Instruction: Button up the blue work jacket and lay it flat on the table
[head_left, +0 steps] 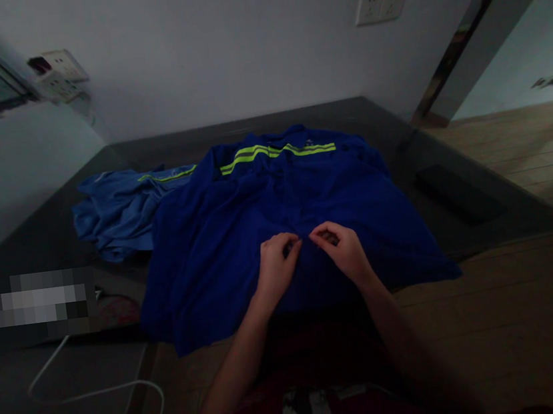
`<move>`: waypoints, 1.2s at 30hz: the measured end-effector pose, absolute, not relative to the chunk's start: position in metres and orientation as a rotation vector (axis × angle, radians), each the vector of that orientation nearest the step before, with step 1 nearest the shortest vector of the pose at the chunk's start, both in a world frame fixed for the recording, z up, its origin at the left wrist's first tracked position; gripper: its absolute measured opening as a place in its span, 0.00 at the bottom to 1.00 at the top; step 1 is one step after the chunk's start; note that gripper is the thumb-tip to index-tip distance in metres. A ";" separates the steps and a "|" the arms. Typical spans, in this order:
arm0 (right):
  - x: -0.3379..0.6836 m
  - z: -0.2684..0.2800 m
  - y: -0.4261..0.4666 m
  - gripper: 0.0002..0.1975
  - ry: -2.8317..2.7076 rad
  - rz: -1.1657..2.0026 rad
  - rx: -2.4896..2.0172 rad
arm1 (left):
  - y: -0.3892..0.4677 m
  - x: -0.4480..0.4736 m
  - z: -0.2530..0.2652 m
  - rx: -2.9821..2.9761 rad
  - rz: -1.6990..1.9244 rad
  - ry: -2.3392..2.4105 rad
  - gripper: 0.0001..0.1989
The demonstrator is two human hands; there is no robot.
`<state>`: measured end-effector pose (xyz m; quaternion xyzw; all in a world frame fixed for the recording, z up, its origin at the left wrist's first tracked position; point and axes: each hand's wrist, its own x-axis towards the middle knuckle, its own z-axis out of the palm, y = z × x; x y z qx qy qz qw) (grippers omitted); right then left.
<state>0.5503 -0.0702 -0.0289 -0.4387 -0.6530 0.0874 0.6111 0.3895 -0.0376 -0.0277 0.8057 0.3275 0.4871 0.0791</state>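
Left hand and right hand, each grip drawn to a fingertip pinch, seemingly on the front edge of one yellow-striped royal-blue cloth work shirt; step, as judged: front fastening, next move calling for fine edge alignment; shirt spread beneath, toward twelve o'clock, on dark smooth counter.

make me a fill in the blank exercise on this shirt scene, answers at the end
The left hand and right hand are over the dark ____ shirt.
In the picture, a lighter garment lies on the shirt's ____ side.
The thin cable at lower left is ____.

Missing words: blue; left; white.
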 end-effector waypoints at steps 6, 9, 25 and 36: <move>0.549 -0.028 -0.070 0.06 -1.551 0.182 -1.014 | -0.039 0.390 -0.027 2.426 1.409 0.979 0.05; 0.550 -0.029 -0.069 0.05 -1.583 0.173 -0.999 | -0.038 0.390 -0.027 2.449 1.371 0.976 0.05; 0.551 -0.041 -0.119 0.06 -1.825 -0.107 -0.972 | -0.026 0.388 -0.019 2.518 1.317 1.163 0.05; 0.550 -0.057 -0.127 0.11 -2.057 -0.246 -1.142 | -0.045 0.381 -0.016 2.528 1.429 1.195 0.08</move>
